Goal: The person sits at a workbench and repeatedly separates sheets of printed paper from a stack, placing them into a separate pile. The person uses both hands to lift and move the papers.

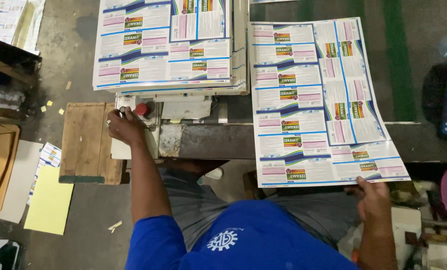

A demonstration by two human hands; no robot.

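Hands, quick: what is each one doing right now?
Left hand: closed on a knob beside the red button.
Right hand: pinching the printed sheet at its near corner.

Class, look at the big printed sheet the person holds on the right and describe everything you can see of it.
The sheet is a large, glossy white card printed with rows of repeated carton panels banded in blue, with pink blocks and small red-and-green labels. It lies flat and slightly skewed, its near edge overhanging the metal bench. The right hand pinches its near right corner. Its left edge lies beside a stack of similar sheets.
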